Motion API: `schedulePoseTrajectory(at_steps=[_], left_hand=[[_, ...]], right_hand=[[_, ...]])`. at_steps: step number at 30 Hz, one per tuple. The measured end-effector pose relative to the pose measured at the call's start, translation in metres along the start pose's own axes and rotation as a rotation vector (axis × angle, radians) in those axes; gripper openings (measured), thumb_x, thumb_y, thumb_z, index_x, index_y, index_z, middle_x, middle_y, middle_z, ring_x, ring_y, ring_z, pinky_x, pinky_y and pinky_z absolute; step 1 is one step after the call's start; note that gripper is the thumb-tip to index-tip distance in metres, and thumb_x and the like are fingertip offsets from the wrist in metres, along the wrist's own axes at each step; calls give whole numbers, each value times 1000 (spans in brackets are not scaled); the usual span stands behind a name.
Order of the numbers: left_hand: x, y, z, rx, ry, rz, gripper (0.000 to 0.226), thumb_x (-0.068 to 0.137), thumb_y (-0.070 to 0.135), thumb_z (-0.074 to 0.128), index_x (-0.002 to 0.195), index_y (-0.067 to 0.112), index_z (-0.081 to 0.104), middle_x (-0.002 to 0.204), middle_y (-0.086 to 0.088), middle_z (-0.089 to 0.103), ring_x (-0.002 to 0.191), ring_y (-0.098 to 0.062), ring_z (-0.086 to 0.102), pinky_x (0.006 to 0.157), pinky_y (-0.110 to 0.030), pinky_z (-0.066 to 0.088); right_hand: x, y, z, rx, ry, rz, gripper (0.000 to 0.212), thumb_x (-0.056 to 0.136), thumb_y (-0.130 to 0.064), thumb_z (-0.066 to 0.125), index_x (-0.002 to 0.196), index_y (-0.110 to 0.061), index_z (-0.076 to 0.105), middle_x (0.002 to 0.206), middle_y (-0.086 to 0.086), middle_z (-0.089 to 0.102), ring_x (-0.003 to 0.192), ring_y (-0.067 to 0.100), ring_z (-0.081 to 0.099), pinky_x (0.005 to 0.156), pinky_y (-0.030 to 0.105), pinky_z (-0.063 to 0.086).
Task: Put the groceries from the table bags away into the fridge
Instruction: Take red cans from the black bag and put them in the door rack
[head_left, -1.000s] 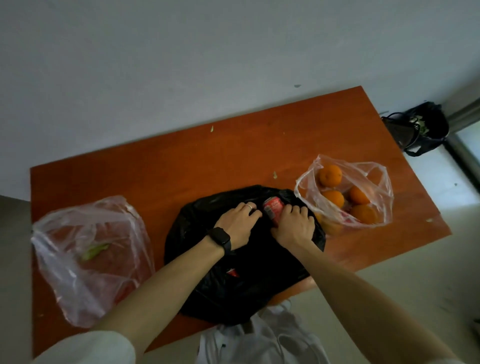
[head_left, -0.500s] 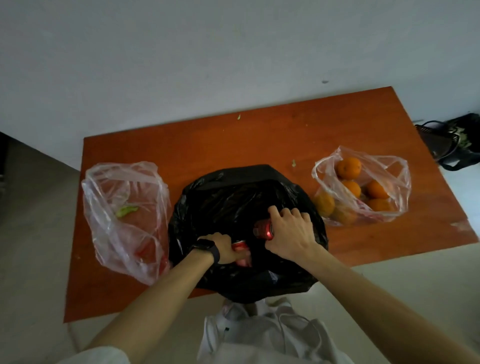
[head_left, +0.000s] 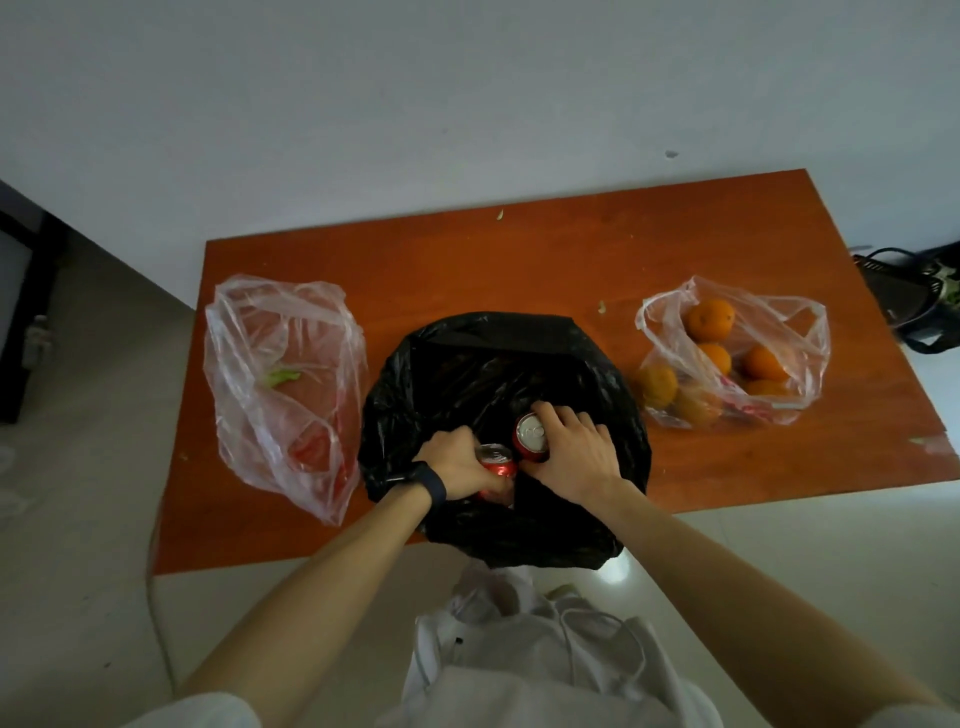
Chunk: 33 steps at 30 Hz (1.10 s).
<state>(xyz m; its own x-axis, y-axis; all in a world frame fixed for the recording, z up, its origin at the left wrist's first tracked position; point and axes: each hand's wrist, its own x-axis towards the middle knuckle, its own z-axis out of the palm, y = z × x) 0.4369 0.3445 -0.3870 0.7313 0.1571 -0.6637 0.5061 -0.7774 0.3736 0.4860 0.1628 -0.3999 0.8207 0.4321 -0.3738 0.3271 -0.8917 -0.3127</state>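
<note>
**Counter** (head_left: 571, 249), orange-brown, set against a pale wall, carrying three bags

**Change:** a second ago the left grip (head_left: 457, 462) lay flat on the black bag (head_left: 483, 364), and only one can showed, beside the right grip (head_left: 571, 452). Now each grip is curled round its own can, and both can tops stand up in the bag's mouth. Judged from this, two cans are ready to lift out and the carry to the fridge has not begun. No fridge is in view.

**Count:**
- Black bag: 1, at the centre of the counter, overhanging its near edge
- Red cans: 2 seen, the left can (head_left: 496, 460) held in the left grip and the right can (head_left: 531, 434) in the right grip, nearly touching; any others in the bag are hidden
- Clear bags: 2
  - left clear bag (head_left: 280, 384), with red items too blurred to count and one green leaf
  - right clear bag (head_left: 800, 332), well apart from the left one
- Oranges (head_left: 709, 319): 6 made out, all in the right clear bag
- Green scraps (head_left: 500, 214) loose on the counter: 2
- Dark wristband (head_left: 432, 484): 1, on the left wrist
- Dark basket (head_left: 914, 301): 1, on the floor beyond the counter's right end
</note>
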Motion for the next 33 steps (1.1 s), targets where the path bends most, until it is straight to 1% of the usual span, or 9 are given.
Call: schedulePoseTrajectory(at_steps=[5, 8, 11, 14, 16, 20, 24, 28, 33], left_hand=[[-21, 4, -6, 8, 110, 40, 81, 48, 65, 83, 108, 20, 50, 98, 1, 63, 85, -23, 64, 71, -39, 56], [-30, 7, -7, -19, 193, 88, 76, 59, 61, 82, 111, 20, 45, 104, 1, 62, 89, -24, 64, 75, -41, 55], [-38, 11, -13, -96, 278, 121, 86, 62, 60, 81, 130, 23, 45, 119, 0, 58, 105, -25, 61, 87, -40, 53], [-45, 20, -23, -144, 364, 179, 73, 62, 59, 81, 124, 31, 55, 113, 4, 55, 101, -20, 60, 88, -37, 51], [-48, 27, -30, -172, 414, 206, 69, 62, 60, 82, 121, 32, 58, 109, 6, 52, 97, -16, 57, 86, -34, 49], [-61, 54, -43, -388, 457, 299, 65, 61, 54, 87, 117, 36, 59, 114, 7, 52, 104, -12, 57, 90, -30, 48], [-77, 96, -57, -530, 426, 457, 63, 63, 46, 91, 117, 36, 61, 121, 8, 54, 110, -7, 52, 93, -26, 42], [-93, 155, -70, -618, 310, 635, 55, 68, 36, 90, 116, 36, 63, 120, 6, 60, 106, -4, 58, 88, -24, 49], [-133, 234, -61, -715, 75, 886, 45, 82, 25, 78, 124, 25, 64, 116, 5, 70, 101, -5, 67, 81, -23, 55]], right_hand=[[3, -3, -8, -115, 70, -20, 73, 73, -61, 64, 134, -30, 40, 122, -3, 65, 123, 28, 50, 102, 49, 27], [-2, -2, -17, -26, 104, 30, 71, 66, -61, 67, 123, -27, 40, 107, -4, 69, 125, 26, 47, 103, 51, 21], [-12, 4, -33, 127, 158, 31, 71, 65, -65, 72, 119, -29, 41, 110, -5, 66, 125, 26, 45, 103, 50, 21], [-26, 7, -59, 343, 226, 67, 75, 63, -62, 80, 124, -35, 44, 117, -5, 62, 123, 23, 46, 104, 49, 25], [-39, 10, -79, 591, 261, 62, 76, 60, -54, 86, 122, -39, 47, 113, -11, 63, 115, 16, 53, 102, 44, 39], [-74, 18, -118, 1047, 354, 20, 74, 62, -23, 94, 123, -32, 53, 113, -13, 65, 101, 5, 65, 79, 19, 52], [-113, 30, -148, 1323, 456, 36, 79, 64, -11, 91, 127, -33, 49, 119, -9, 62, 106, 12, 66, 89, 34, 57], [-154, 51, -167, 1415, 600, 86, 86, 56, -29, 97, 128, -37, 53, 122, -8, 65, 113, 19, 65, 93, 51, 56], [-211, 66, -184, 1494, 800, 88, 67, 72, -33, 84, 132, -38, 57, 121, -8, 70, 113, 21, 67, 92, 52, 56]])
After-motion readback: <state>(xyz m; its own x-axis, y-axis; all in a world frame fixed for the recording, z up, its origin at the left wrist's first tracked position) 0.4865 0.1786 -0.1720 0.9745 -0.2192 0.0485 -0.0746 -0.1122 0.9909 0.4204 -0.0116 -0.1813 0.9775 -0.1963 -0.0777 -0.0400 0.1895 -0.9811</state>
